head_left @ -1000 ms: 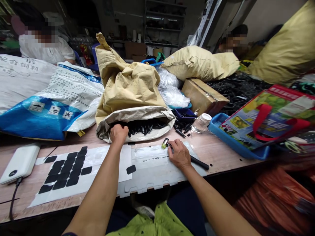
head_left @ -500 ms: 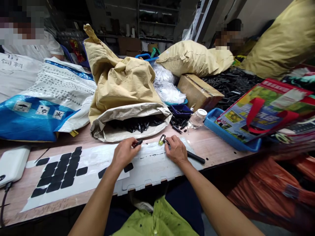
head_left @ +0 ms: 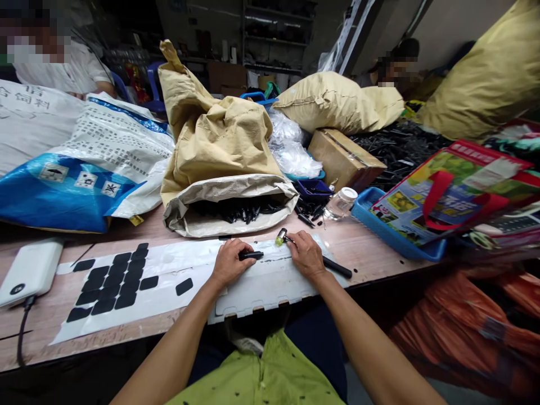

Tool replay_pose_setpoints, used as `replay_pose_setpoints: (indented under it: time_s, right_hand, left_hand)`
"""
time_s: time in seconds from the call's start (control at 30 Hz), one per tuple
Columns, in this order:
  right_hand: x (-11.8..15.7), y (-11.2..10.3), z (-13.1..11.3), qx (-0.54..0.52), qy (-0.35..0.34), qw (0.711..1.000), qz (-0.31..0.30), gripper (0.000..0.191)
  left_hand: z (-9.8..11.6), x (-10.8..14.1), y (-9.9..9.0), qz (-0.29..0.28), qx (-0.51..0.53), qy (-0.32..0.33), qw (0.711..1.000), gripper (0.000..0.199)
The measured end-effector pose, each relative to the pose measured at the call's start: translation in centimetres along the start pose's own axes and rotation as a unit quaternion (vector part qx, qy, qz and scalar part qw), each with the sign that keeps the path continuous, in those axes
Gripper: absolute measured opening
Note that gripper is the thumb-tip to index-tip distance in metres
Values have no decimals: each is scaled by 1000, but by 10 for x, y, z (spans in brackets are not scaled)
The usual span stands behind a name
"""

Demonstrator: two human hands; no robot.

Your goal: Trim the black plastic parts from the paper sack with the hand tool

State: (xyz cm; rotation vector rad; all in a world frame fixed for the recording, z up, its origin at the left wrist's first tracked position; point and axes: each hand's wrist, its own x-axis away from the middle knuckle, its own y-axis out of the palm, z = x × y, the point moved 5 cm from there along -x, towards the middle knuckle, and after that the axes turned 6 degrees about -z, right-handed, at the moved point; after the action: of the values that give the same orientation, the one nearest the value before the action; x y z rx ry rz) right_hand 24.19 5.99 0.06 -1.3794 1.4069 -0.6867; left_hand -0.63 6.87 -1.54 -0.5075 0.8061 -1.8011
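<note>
My left hand is closed on a short black pen-like piece, which lies low over the pale board and points right. My right hand grips a small hammer by its shaft. The hammer's metal head has a yellow-green end, left of my fingers, and its black handle sticks out behind the hand. Another dark piece lies just beyond my left hand. The open mouth of a tan sack faces me, with many black pieces inside.
Black rounded patches lie on a white sheet at left, by a white power bank. Loose black pieces, a clear cup, a blue tray and a cardboard box stand right. Two people sit across the table.
My left hand has moved right with the black piece, bringing it nearer the hammer head. My right hand stays around the hammer. The whole view has shifted slightly.
</note>
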Motion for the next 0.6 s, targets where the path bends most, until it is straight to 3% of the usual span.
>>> replay_pose_setpoints:
  time_s: [0.2,0.33,0.47,0.6]
  right_hand:
    - [8,-26,-54,-151,-31,987,34,29]
    - [15,-23,-89,-170,-47,984,4,26]
    - [18,-18,-106,-147,-67,987,5,27]
    - [20,-10,-107,-94,-56,994,-20,26]
  left_hand:
    - [0,-1,0,-1,16,-7,1000,16]
    - [1,-1,-2,6,21,-9,1000,14]
    - [3,-1,-3,3,5,-13,1000,10]
    - [4,-1,-3,13,1,-16,1000,10]
